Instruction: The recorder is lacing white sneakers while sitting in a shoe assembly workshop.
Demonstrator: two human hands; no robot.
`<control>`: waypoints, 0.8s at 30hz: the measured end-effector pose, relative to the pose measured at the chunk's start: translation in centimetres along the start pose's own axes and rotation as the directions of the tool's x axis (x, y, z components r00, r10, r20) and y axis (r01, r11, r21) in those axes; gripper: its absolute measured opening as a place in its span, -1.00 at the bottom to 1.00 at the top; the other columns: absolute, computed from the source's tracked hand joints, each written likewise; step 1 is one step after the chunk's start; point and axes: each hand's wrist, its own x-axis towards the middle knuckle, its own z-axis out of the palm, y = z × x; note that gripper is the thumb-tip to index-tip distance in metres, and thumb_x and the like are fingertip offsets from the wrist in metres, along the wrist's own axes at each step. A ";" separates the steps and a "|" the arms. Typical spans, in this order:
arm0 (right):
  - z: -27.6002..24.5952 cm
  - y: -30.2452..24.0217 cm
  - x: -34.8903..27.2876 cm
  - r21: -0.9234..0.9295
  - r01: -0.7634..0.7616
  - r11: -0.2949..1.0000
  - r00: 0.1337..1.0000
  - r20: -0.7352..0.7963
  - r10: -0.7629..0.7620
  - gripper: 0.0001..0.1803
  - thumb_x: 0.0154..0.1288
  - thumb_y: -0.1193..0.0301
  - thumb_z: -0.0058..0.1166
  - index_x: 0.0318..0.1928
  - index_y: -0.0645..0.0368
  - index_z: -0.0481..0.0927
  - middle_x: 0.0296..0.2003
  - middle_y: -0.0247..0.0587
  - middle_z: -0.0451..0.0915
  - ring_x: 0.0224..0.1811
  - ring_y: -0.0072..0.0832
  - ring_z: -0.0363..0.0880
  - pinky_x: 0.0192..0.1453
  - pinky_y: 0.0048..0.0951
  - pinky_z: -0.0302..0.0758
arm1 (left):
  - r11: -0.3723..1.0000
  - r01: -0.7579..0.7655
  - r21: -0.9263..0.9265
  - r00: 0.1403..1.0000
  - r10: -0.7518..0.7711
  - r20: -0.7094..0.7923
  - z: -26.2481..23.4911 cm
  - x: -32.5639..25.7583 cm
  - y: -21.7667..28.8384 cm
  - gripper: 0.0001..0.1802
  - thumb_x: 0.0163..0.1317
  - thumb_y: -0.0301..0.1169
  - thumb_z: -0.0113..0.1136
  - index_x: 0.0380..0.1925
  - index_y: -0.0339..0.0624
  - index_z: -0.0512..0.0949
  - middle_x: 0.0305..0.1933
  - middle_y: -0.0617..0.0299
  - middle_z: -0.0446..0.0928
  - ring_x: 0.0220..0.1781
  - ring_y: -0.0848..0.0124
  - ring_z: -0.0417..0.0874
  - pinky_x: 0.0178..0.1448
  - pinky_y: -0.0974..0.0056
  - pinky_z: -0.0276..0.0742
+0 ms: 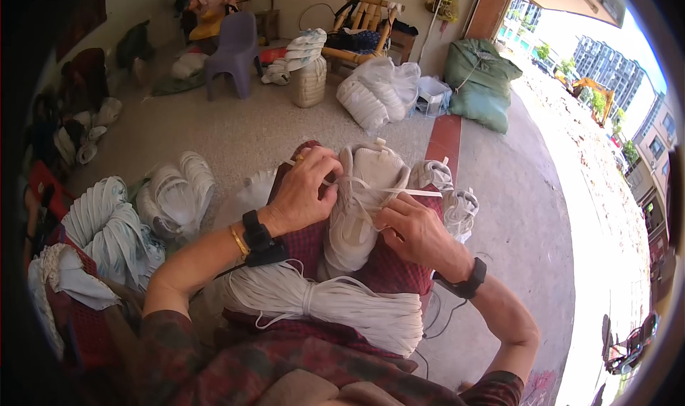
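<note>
Shoe (360, 206), white, lies on the lap between both hands. Left hand (303, 192) grips its heel side, fingers curled; right hand (414, 227) pinches a taut white lace (414, 191). Below the shoe, a cord bundle (335, 302). Beyond it, a green sack (481, 81), stuffed full.

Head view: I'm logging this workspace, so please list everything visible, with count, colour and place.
white sneaker upper: one, white, on the lap, between both hands
flat white shoelace: one, white, stretched from the shoe toward the right
bundle of white laces: one, white, across the lap, tied in the middle
red checked cloth: one, dark red, under the shoe
stacks of white shoe uppers: several, white, floor at left
purple plastic chair: one, purple, far left
green sack: one, green, by the doorway
wooden chair: one, tan, at the wall
left hand: holds the shoe's top; black wristband, gold bangle
right hand: pinches the lace; black wristband
</note>
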 end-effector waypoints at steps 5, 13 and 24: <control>-0.1 0.9 0.0 -0.023 -0.268 0.963 0.892 -0.383 0.240 -0.83 0.17 0.58 0.10 -0.19 0.20 0.51 -0.33 -0.13 0.55 -0.41 -0.12 0.61 -0.37 -0.20 0.53 | 1.000 0.017 0.002 1.000 -0.017 0.021 -0.2 -0.1 -0.1 -0.68 -0.03 -0.64 0.24 -0.23 -0.21 0.47 -0.05 0.04 0.46 0.05 0.01 0.53 0.11 0.06 0.52; 0.9 1.3 -1.3 -0.141 -0.301 0.943 0.926 -0.280 0.254 -0.75 0.23 0.50 0.08 -0.06 0.15 0.48 -0.26 -0.09 0.57 -0.31 -0.05 0.65 -0.32 -0.11 0.58 | 0.967 0.141 -0.212 0.982 -0.109 0.156 -0.7 0.5 -0.2 -0.82 0.18 -0.55 0.30 -0.23 -0.27 0.52 -0.27 0.08 0.56 -0.25 0.22 0.64 -0.19 0.21 0.56; 1.7 1.2 0.1 -0.175 -0.305 0.936 0.939 -0.220 0.264 -0.54 0.10 0.55 0.07 0.08 0.14 0.40 -0.32 -0.02 0.61 -0.27 -0.02 0.66 -0.30 -0.04 0.57 | 0.938 0.342 -0.047 0.921 -0.325 0.215 -10.6 1.2 -7.0 -0.85 0.22 -0.41 0.34 -0.41 -0.29 0.63 -0.60 0.22 0.50 -0.54 0.51 0.44 -0.39 0.31 0.39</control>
